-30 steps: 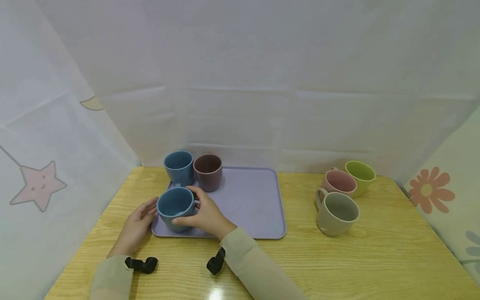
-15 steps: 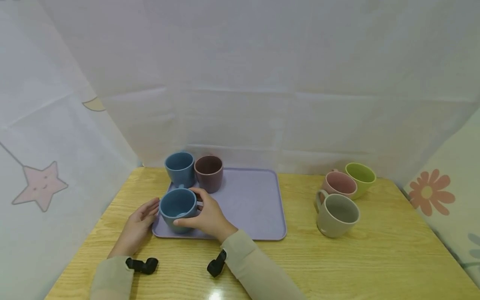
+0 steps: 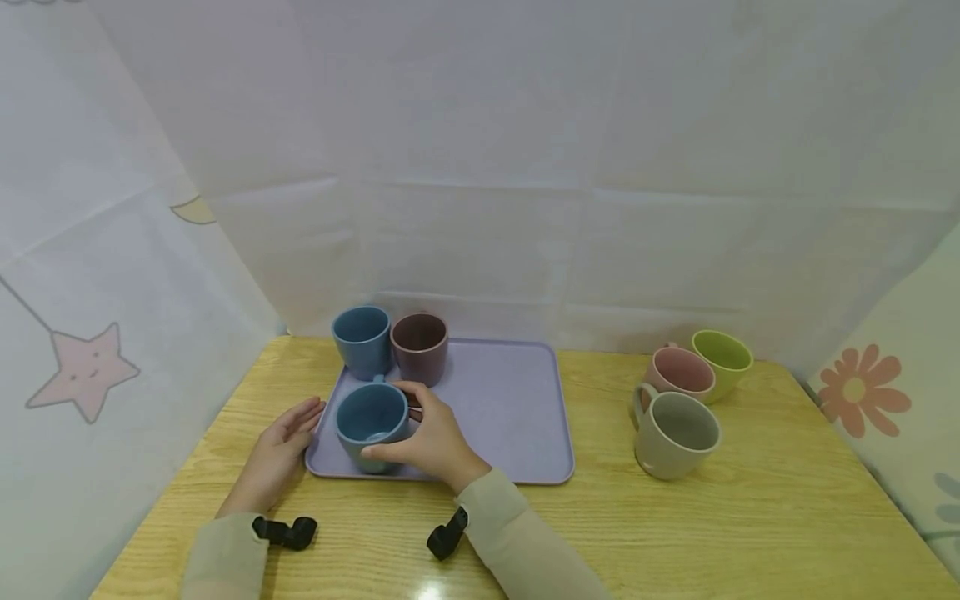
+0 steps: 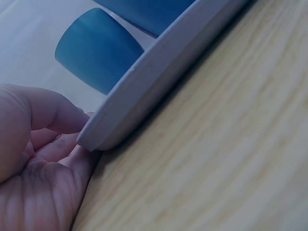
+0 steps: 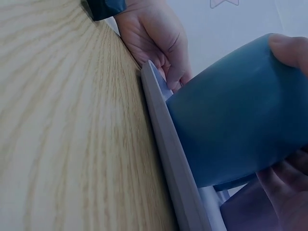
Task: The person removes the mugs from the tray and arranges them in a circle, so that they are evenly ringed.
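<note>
My right hand grips a blue mug, thumb on its near side and fingers around its right side. This mug is at the front left of a lilac tray, its handle pointing away from me. In the right wrist view the blue mug has its base at the tray, just inside the rim. My left hand lies beside the tray's left edge, fingers fairly straight; in the left wrist view its fingertips touch the tray rim. Behind stand a second blue mug and a brown-purple mug.
On the wooden table, right of the tray, stand a grey-beige mug, a pink mug and a lime-green mug, close together. A white cloth hangs along the table's back edge.
My right hand has shifted slightly to the right with the blue mug, away from my left hand. The left hand stays beside the tray edge; the other mugs have stayed in place.
</note>
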